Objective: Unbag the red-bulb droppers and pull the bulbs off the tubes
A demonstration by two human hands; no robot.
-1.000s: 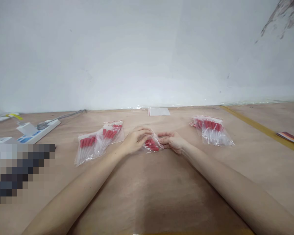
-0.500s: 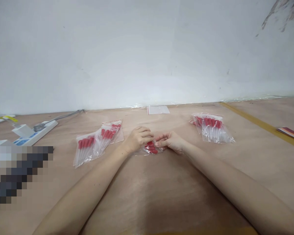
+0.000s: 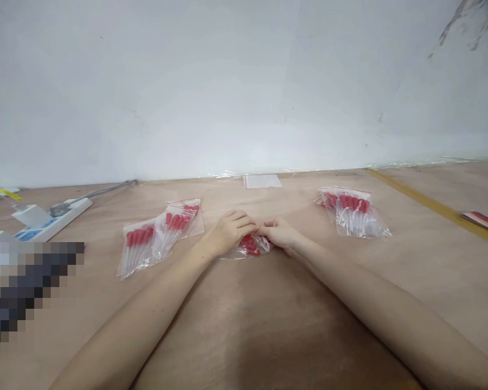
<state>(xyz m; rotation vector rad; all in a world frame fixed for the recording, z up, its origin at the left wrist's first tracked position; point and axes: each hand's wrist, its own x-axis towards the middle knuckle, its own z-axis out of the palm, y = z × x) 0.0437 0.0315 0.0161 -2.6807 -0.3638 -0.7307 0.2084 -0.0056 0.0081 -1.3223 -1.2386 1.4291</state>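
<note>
A small clear zip bag (image 3: 255, 250) holding red-bulbed droppers lies on the table between my hands. Bent over its left and upper side, my left hand (image 3: 231, 230) grips the plastic, its fingertips partly hidden. My right hand (image 3: 280, 233) pinches the bag's upper right edge between thumb and fingers, close to the left fingertips. Only the red bulbs show; the rest of the droppers is hidden under my left hand. To the left lie overlapping filled bags of droppers (image 3: 140, 249), and more filled bags (image 3: 353, 216) are stacked to the right.
A flat, pale zip bag (image 3: 262, 181) lies near the wall. At the left stands a white power strip (image 3: 52, 222) with plugs and a grey cable. Yellow tape (image 3: 415, 197) crosses the table at right, beside a striped flat item (image 3: 483, 221).
My right fingers have closed in on the bag's edge, shifting slightly left. My left hand stays almost in place on the bag. The view has shifted slightly.
</note>
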